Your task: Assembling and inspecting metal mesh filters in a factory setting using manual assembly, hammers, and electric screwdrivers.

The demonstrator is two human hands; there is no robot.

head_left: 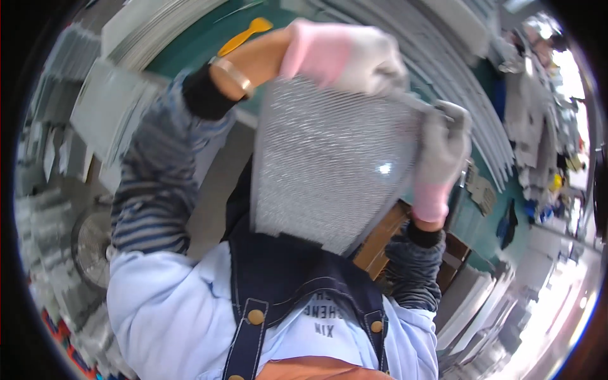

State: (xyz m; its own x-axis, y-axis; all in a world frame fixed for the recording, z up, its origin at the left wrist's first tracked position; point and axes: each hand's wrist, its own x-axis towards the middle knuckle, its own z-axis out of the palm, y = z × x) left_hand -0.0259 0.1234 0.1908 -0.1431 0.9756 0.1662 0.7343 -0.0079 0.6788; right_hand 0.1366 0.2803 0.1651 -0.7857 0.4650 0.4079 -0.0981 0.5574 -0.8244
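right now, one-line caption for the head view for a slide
Gloved left hand and right hand hold a grey mesh sheet by its top edge.

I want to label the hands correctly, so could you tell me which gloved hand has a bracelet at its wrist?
The left hand, gripping the mesh panel at its top edge; a gold bracelet circles its wrist. The right hand shows none.

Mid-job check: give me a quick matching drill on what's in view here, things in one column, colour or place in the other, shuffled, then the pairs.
Things:
1. metal mesh sheet
2. glove cuffs
3. scraper handle
4. bracelet

Colour or place:
A. yellow, lying on the green surface
B. pink
C. on the wrist of the left hand
D. silvery grey, held at its top edge by both hands, right hand at the corner

Pairs: 1-D, 2-B, 3-A, 4-C
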